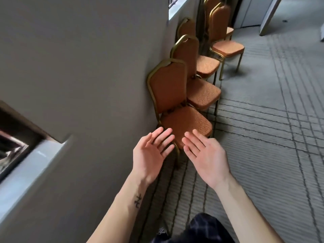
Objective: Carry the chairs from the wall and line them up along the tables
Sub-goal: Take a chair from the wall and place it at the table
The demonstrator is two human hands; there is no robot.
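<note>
Several orange padded chairs with gold metal frames stand in a row against the grey wall (87, 67). The nearest chair (175, 102) is in the middle of the view, its back to the wall. My left hand (150, 153) and my right hand (205, 155) are stretched out in front of that chair's seat, palms up, fingers straight, holding nothing. Both hands are short of the seat's front edge and I cannot tell whether they touch it. Behind it stand a second chair (201, 92), a third chair (206, 64) and a fourth chair (226, 46).
Grey carpet with dark grid lines (271, 128) spreads to the right of the chairs. A window sill (26, 163) juts from the wall at the left. A pale door or panel (252, 13) stands at the far end. My leg in dark checked trousers (201, 230) shows at the bottom.
</note>
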